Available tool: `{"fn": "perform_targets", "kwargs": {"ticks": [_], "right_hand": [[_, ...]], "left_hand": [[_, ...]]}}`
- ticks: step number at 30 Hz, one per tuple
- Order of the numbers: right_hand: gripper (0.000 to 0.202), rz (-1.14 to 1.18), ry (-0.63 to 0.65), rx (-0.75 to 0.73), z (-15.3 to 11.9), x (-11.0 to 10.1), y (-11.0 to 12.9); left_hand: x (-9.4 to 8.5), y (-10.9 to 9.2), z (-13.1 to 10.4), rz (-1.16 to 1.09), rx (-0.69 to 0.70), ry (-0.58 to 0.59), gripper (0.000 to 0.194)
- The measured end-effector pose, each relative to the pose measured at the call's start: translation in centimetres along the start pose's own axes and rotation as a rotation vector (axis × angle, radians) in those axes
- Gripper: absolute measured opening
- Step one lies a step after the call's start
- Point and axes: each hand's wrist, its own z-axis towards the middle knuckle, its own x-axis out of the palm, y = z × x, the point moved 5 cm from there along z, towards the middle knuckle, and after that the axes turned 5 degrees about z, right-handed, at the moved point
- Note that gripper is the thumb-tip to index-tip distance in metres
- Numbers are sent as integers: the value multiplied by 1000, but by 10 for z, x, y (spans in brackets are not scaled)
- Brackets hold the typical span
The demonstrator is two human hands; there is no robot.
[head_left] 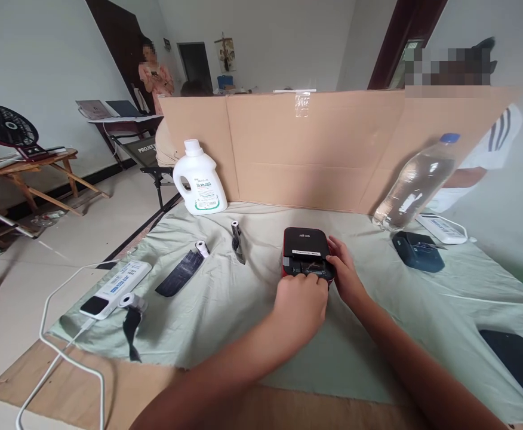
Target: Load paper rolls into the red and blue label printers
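A small black and red device (305, 242) with a white label strip lies on the pale green cloth in front of me. My left hand (301, 301) is at its near edge, fingers curled over the front part. What those fingertips grip, if anything, is hidden behind the hand. Along the device's right side, my right hand (344, 270) wraps its fingers and thumb round the casing. Left of the device are a small paper roll with a dark strip (237, 242), another roll with a wide dark strip (181, 273), and a third roll (132, 301) near a white power strip (117, 288).
A cardboard screen (306, 155) stands behind the cloth (225, 316). Before it are a white detergent bottle (202, 179) and a leaning clear bottle (416, 185). At right lie a dark blue device (418, 251) and a black flat object (519, 364). Two people are beyond the screen.
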Motion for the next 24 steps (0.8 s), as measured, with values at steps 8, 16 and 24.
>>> {"fn": "perform_targets", "kwargs": {"ticks": [8, 16, 24], "right_hand": [[66, 145, 62, 60, 1, 9, -12], [72, 83, 107, 97, 1, 11, -1], [65, 13, 103, 20, -2, 8, -8]], "left_hand": [[13, 100, 33, -761, -411, -292, 53], [60, 119, 49, -1449, -469, -71, 67], [60, 122, 49, -1495, -430, -80, 66]]}}
